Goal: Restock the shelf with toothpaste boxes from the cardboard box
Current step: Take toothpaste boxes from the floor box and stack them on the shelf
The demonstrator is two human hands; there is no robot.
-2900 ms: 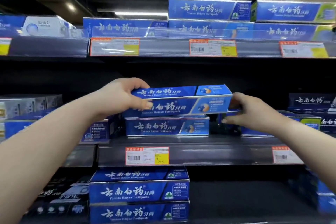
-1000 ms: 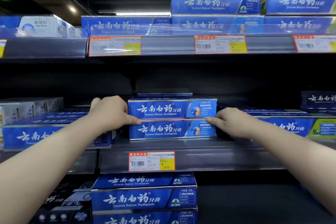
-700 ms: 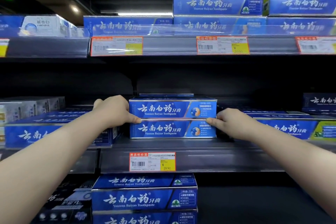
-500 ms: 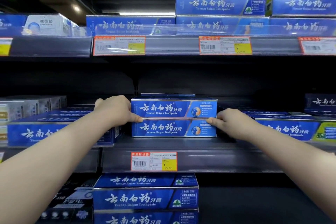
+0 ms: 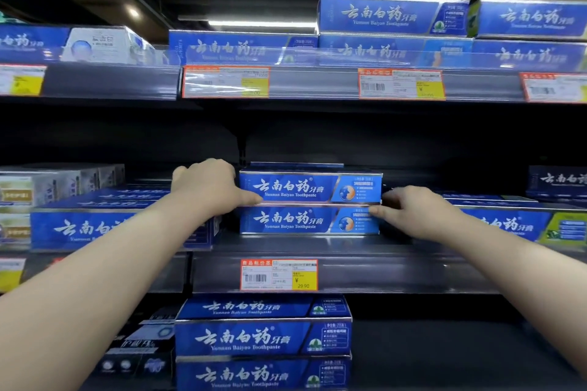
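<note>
Two blue toothpaste boxes sit stacked in the middle of the middle shelf (image 5: 397, 252), a little back from its front edge, long faces outward and square to each other. The left hand (image 5: 206, 187) is curled round the left end of the upper toothpaste box (image 5: 295, 187), with one digit lying along the bottom of that box's front face. The right hand (image 5: 413, 209) is at the opposite end: its fingers are bent against the right end of the upper toothpaste box, and the thumb tip rests on the front at the seam above the lower toothpaste box (image 5: 295, 220), so it nips that corner. The top of a third box (image 5: 295, 164) shows just behind the stack. A red-and-yellow price label (image 5: 279, 274) is fixed to the shelf's front edge, directly below the stack. To the left on the same shelf lies a long blue box (image 5: 104, 227), partly hidden by the left forearm; to the right lies a blue box with a green end (image 5: 514, 225). The top shelf (image 5: 317, 82) carries more blue boxes behind a clear rail, and a stack of blue boxes (image 5: 263, 338) stands on the level below.
</note>
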